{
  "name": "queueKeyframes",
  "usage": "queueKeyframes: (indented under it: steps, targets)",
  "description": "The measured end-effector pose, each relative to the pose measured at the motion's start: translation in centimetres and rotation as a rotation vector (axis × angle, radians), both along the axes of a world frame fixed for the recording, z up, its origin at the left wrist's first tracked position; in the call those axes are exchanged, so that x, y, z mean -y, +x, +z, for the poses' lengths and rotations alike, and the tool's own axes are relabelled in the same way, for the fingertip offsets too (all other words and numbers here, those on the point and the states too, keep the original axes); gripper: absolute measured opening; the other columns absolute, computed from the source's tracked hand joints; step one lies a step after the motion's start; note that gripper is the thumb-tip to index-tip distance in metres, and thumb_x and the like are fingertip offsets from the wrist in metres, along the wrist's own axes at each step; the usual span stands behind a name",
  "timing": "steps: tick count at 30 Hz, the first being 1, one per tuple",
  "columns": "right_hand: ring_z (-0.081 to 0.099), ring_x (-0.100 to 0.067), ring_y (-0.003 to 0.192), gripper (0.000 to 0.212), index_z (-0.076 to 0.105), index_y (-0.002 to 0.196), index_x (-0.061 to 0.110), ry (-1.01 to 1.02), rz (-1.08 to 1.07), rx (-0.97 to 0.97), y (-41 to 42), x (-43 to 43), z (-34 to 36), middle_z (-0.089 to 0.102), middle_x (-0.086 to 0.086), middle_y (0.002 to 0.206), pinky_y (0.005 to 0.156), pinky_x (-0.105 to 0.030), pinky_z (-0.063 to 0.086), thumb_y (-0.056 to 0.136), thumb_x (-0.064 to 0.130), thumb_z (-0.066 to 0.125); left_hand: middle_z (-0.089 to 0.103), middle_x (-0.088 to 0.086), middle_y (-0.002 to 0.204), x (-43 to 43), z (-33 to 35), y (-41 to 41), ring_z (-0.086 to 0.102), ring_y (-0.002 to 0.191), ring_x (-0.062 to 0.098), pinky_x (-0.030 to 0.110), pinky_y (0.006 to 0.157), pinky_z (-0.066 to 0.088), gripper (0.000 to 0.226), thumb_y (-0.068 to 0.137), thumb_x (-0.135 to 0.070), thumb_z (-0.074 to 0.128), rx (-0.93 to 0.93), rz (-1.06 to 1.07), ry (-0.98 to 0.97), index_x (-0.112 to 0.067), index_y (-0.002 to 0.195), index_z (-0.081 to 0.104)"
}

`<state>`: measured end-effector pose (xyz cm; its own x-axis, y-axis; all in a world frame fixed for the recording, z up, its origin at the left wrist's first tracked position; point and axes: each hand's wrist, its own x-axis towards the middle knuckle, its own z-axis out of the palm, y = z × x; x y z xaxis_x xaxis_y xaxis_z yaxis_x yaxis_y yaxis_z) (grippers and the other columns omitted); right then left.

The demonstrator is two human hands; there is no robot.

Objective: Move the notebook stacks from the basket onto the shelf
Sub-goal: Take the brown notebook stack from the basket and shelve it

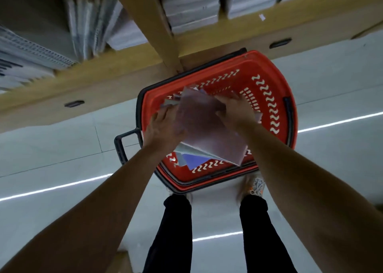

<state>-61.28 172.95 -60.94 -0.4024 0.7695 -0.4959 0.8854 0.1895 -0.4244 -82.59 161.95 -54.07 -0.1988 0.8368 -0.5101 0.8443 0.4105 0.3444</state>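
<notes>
Centre frame, over the red basket: left hand and right hand clamp a notebook stack, fingers closed on opposite edges. Looks floppy, slippery covers; support underneath. Shelf upper left.

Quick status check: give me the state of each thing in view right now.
Notebook stack: tilted, over the basket, gripped from both sides.
Left hand: gripping the stack's left edge.
Right hand: gripping the stack's far right side.
Basket: on the floor, more notebooks inside.
Shelf: already holding stacked notebooks.
</notes>
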Motion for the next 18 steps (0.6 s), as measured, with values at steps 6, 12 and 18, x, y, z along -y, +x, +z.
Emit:
queueKeyframes:
  steps: [6,12,18]
  targets:
    - [0.049,-0.038,0.125,0.061,0.043,0.146,0.018,0.182,-0.458,0.053,5.1,4.8,1.3,0.053,-0.016,0.138,0.101,-0.052,0.046,0.09,0.032,0.063,0.019,-0.006,0.164,-6.9,-3.8,1.5,0.019,0.149,0.035,0.056,0.115,0.032,0.095,0.08,-0.056,0.074,-0.087,-0.242,-0.033,-0.038,0.158,0.021]
    - [0.053,-0.037,0.128,0.068,0.022,0.159,0.012,-0.002,-0.608,-0.141,4.9,9.1,0.5,0.049,-0.017,0.144,0.102,-0.055,0.05,0.098,0.018,0.049,0.002,0.007,0.165,-5.1,-7.0,0.2,0.03,0.143,0.05,0.064,0.104,0.044,0.117,0.073,-0.048,0.084,-0.033,-0.124,-0.148,-0.042,0.158,0.004]
    - [0.044,-0.037,0.137,0.071,0.022,0.16,0.012,0.008,-0.458,-0.094,1.3,6.6,-0.1,0.043,-0.017,0.152,0.109,-0.054,0.044,0.096,0.017,0.052,0.003,0.009,0.162,-2.3,-7.0,-1.3,0.029,0.142,0.049,0.057,0.106,0.045,0.113,0.08,-0.055,0.076,-0.197,-0.141,-0.158,-0.021,0.16,0.002]
